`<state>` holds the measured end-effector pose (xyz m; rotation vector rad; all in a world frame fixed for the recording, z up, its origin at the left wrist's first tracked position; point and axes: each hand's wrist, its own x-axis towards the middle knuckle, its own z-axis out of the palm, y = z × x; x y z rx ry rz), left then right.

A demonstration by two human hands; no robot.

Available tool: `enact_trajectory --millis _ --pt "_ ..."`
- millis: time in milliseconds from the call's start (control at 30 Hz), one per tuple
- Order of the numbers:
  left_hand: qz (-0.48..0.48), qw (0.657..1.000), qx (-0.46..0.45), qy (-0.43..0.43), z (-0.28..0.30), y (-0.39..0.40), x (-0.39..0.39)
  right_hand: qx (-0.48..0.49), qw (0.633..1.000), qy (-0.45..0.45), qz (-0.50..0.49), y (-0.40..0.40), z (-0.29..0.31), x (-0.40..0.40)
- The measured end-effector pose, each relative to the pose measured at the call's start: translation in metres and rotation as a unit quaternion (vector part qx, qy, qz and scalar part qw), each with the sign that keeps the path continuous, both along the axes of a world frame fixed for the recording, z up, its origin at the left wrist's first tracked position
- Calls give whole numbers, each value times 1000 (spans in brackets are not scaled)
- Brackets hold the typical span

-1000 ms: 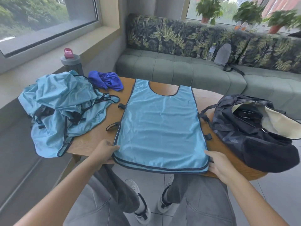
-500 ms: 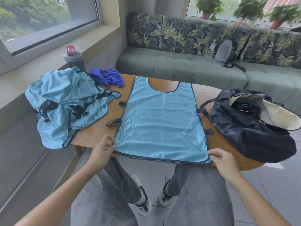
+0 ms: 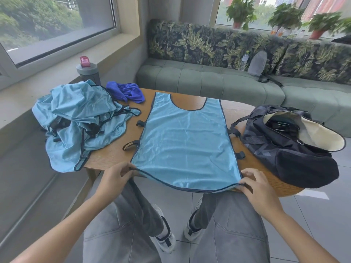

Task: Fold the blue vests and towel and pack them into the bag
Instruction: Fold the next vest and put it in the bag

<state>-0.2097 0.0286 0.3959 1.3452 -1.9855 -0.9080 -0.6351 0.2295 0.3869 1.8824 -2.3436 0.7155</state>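
Far left on the table (image 3: 239,111), I see the bottle (image 3: 87,70) standing upright behind the pile (image 3: 81,120) of unfolded vests, which hangs over the left table edge. The towel (image 3: 126,92) lies bunched just right of the pile, at the far edge. I judge both are parked there to keep the centre free as a folding area.

At centre, one vest (image 3: 185,143) lies flat, neck opening far, hem near and overhanging the near table edge. My left hand (image 3: 115,176) pinches the near left hem corner, fingers curled on the binding. My right hand (image 3: 255,184) pinches the near right hem corner in the same way. The hem sags slightly between the two grips. I judge this two-corner hold serves to carry the hem evenly toward the neck for the first fold, so the edges stay aligned.

At right, the bag (image 3: 288,149) rests on the table, mouth open and facing up, near the vest, ready to receive folded items. No folded item is visible inside.
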Motion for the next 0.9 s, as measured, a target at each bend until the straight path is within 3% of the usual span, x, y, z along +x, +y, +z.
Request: enact_trajectory --millis 100,233,300,400,567,767,900 --pt "-1 998 -66 -10 -7 -5 3 -7 1000 12 27 3 8 -4" --pt "28 990 -138 18 -6 -10 -7 -32 997 -73 26 0 19 -5" --pt "30 988 -141 51 -2 -10 -13 -73 981 -181 -13 -5 28 -1" --pt "43 986 -117 107 15 -7 -23 -130 918 -365 -82 -18 43 3" --pt "71 982 -119 128 42 -5 -36 -100 914 -387 -71 -31 63 4" --pt "66 983 -165 42 47 -2 -29 -30 952 -301 -43 -23 67 3" --pt "47 985 -166 19 50 5 -18 -66 945 -319 -27 -14 81 13"
